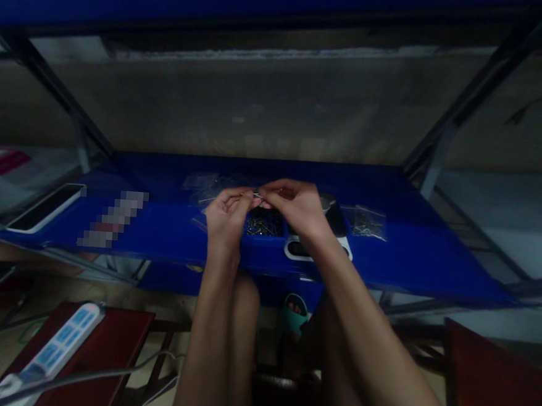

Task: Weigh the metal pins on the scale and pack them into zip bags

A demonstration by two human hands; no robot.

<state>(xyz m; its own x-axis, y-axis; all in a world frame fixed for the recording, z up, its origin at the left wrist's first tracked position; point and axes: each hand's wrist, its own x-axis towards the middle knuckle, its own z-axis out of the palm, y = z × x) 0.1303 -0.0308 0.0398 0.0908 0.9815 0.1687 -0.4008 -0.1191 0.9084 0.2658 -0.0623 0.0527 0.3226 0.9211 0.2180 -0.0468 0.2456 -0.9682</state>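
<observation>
My left hand (226,215) and my right hand (296,203) meet fingertip to fingertip over a blue shelf (167,233). Both are closed in a pinch on a small, thin, shiny piece (256,194), too small and dim to name. Just below them is a blue tray of small metal screws (264,224), partly covered by my fingers. A white and black digital scale (343,233) sits under my right wrist, partly hidden by it. Right of the scale lies a clear bag of metal screws (369,223). Clear plastic bags (201,181) lie behind my left hand.
A phone-like black and white device (48,207) lies at the shelf's left end, near a blurred-out patch. Metal posts (430,152) flank the shelf, with another blue shelf (266,11) overhead. A power strip (64,343) rests on a brown stool (121,347) at lower left.
</observation>
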